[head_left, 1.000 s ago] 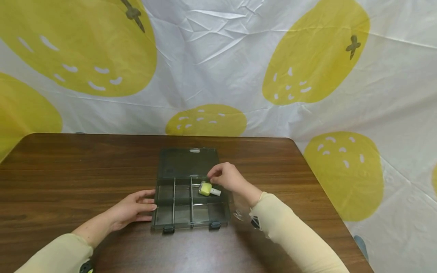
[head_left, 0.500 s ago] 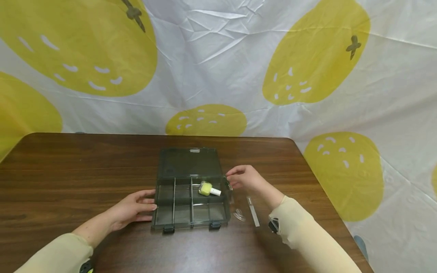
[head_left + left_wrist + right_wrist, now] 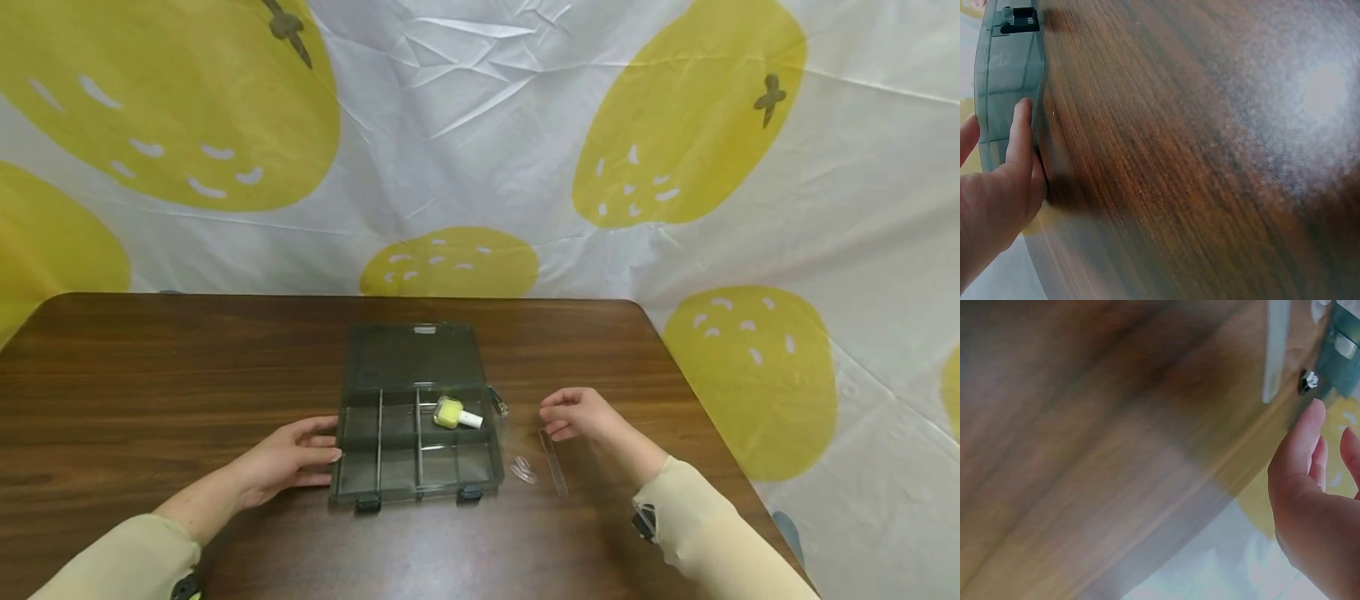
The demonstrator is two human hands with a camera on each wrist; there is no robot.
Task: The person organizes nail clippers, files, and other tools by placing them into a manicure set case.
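Observation:
A smoky see-through organizer box (image 3: 401, 477) lies with its lid folded back. My left hand (image 3: 283, 460) rests against its left side with fairly straight fingers, and the left wrist view shows the fingertips at the box wall (image 3: 1013, 69). In the back right compartment sits a bottle of yellow nail polish (image 3: 450, 412) with a white cap. Just right of the box lies a nail clipper (image 3: 498, 403). Farther right, my right hand (image 3: 583, 414) hovers near the far end of a slim nail file (image 3: 555, 467), fingers loosely bent and holding nothing.
Several small clear curved pieces (image 3: 522, 470) lie on the wooden table (image 3: 187, 375) between the box and the file. Two dark latches (image 3: 470, 494) stick out at the box's front edge. A white cloth with yellow fruit print (image 3: 555, 167) hangs behind the table.
My right hand has drawn away from over the box to the right, leaving the nail clipper beside it and uncovering the nail file. The left hand has stayed at the box.

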